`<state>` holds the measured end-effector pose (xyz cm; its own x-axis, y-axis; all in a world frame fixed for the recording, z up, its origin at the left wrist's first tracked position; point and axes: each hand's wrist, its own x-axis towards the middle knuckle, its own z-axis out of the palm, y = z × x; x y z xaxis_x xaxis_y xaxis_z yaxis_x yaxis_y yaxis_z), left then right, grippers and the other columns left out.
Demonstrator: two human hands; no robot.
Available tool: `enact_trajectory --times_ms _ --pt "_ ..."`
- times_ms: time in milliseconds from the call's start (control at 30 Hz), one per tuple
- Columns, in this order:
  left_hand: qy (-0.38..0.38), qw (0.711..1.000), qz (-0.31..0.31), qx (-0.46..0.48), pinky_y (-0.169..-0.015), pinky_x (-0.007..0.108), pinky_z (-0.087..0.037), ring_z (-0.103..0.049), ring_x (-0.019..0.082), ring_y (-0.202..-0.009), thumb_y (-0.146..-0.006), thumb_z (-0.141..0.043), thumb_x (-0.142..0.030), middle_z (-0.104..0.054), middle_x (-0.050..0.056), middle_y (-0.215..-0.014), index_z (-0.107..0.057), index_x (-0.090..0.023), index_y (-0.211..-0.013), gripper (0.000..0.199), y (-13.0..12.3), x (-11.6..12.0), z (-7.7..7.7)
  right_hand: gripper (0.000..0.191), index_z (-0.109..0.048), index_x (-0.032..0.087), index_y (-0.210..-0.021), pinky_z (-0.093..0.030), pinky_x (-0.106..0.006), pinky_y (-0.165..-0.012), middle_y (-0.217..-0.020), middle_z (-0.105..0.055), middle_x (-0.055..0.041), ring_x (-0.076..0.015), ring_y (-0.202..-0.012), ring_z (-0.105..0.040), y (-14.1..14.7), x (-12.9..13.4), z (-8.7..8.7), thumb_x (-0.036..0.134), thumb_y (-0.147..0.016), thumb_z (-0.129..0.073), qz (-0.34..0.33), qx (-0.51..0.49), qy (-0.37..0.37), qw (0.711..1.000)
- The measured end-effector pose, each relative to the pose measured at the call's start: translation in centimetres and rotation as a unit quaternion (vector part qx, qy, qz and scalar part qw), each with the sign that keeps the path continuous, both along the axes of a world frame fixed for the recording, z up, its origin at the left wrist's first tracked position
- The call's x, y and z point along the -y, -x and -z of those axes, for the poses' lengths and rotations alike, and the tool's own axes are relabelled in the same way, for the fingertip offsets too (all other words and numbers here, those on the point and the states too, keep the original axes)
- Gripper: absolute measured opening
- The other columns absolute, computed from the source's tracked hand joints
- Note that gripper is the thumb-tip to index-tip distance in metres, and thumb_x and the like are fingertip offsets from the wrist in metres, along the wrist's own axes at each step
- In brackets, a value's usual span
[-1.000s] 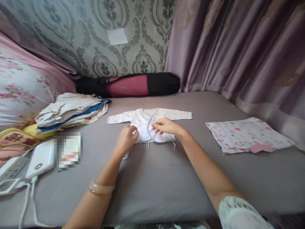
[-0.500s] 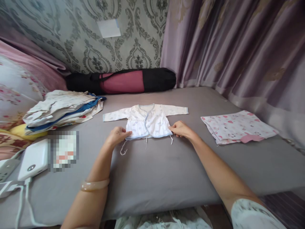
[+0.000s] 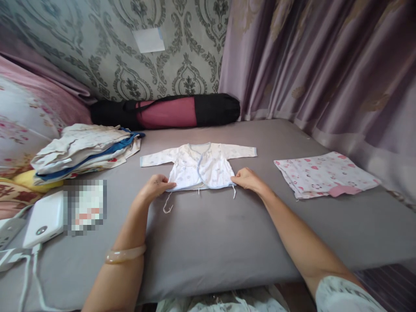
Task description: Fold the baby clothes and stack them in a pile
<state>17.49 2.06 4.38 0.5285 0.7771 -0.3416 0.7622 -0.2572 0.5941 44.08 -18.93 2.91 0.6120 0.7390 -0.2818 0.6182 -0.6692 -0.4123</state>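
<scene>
A small white baby shirt [image 3: 201, 167] with pale blue trim lies spread out on the grey sheet [image 3: 221, 238], its sleeves stretched to both sides. Thin white ties hang from its bottom hem. My left hand [image 3: 156, 185] pinches the lower left corner of the shirt between thumb and fingers. At the lower right corner, my right hand [image 3: 247, 178] grips the hem in the same way. The shirt's front panels overlap, and the hem runs fairly straight between my two hands.
A folded white and pink printed cloth [image 3: 325, 175] lies to the right. On the left are a stack of clothes [image 3: 84, 149], a white power bank [image 3: 45, 219] with cables and a blurred-out item [image 3: 87, 206]. A long black and red bag [image 3: 165, 112] rests against the wall.
My left hand has moved slightly left, drawing the lower left corner of the shirt outward. The hem is now straighter and smoother. My right hand stays almost in place.
</scene>
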Motion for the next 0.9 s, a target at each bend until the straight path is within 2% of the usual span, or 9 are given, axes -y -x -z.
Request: enact_trajectory --times_ms 167,433,600,667,733,833,900 --pt "-0.017 1.0 0.014 -0.018 -0.049 0.024 -0.026 -0.043 0.013 -0.051 -0.057 -0.068 -0.048 -0.043 -0.005 -0.048 -0.056 -0.019 -0.062 0.032 0.1 0.2 -0.4 0.026 -0.061 0.018 -0.054 -0.03 -0.022 -0.046 -0.043 -0.048 0.0009 -0.0111 -0.045 -0.047 0.2 0.0 -0.5 0.033 -0.073 -0.053 -0.001 -0.007 0.007 1.0" --pt "-0.04 0.998 0.023 -0.035 -0.05 0.024 -0.029 -0.048 0.014 -0.054 -0.059 -0.069 -0.042 -0.049 -0.004 -0.051 -0.057 -0.018 -0.061 0.027 0.0 0.0 -0.4 0.026 -0.062 0.017 -0.057 -0.033 -0.021 -0.045 -0.042 -0.052 0.0003 -0.0123 -0.044 -0.052 -0.3 -0.2 -0.1 0.036 -0.074 -0.056 -0.001 -0.026 0.016 1.0" --pt "-0.024 0.999 0.022 -0.016 -0.051 0.024 -0.031 -0.047 0.013 -0.049 -0.067 -0.066 -0.049 -0.051 -0.003 -0.047 -0.055 -0.019 -0.059 0.033 0.0 0.1 -0.2 0.034 -0.058 0.018 -0.051 -0.033 -0.021 -0.046 -0.041 -0.051 -0.0011 -0.0125 -0.044 -0.053 -1.0 -1.0 -2.3 0.039 -0.078 -0.062 -0.016 -0.017 0.074 0.997" --pt "-0.022 1.0 0.014 -0.006 -0.051 0.025 -0.032 -0.047 0.013 -0.047 -0.075 -0.058 -0.052 -0.052 -0.001 -0.045 -0.053 -0.019 -0.056 0.038 -0.1 0.1 -0.1 0.038 -0.058 0.018 -0.05 -0.035 -0.021 -0.05 -0.046 -0.055 -0.0034 -0.0139 -0.052 -0.057 -1.1 -2.4 -3.5 0.041 -0.08 -0.061 -0.026 0.029 0.051 0.998" --pt "-0.028 1.0 0.004 -0.002 -0.052 0.025 -0.033 -0.048 0.014 -0.048 -0.08 -0.053 -0.048 -0.052 0.0 -0.045 -0.053 -0.019 -0.057 0.037 -0.2 0.1 0.0 0.037 -0.062 0.019 -0.055 -0.036 -0.021 -0.054 -0.058 -0.063 -0.0057 -0.0159 -0.065 -0.061 -0.7 -4.8 -4.4 0.043 -0.084 -0.058 -0.041 0.091 -0.008 0.995" --pt "-0.033 0.999 -0.018 0.006 -0.054 0.024 -0.035 -0.052 0.014 -0.051 -0.08 -0.056 -0.036 -0.054 -0.002 -0.048 -0.057 -0.019 -0.069 0.02 -0.3 0.1 0.2 0.031 -0.069 0.021 -0.071 -0.037 -0.021 -0.062 -0.083 -0.071 -0.006 -0.017 -0.084 -0.063 0.6 -9.7 -4.8 0.039 -0.089 -0.052 -0.091 0.136 -0.1 0.981" --pt "-0.032 0.999 -0.026 0.018 -0.055 0.023 -0.036 -0.054 0.014 -0.054 -0.078 -0.058 -0.031 -0.056 -0.003 -0.053 -0.056 -0.019 -0.076 0.013 -0.3 0.1 0.3 0.025 -0.071 0.021 -0.08 -0.038 -0.022 -0.066 -0.09 -0.072 -0.0054 -0.0173 -0.089 -0.063 1.5 -13.0 -4.6 0.03 -0.089 -0.05 -0.122 0.124 -0.103 0.979"
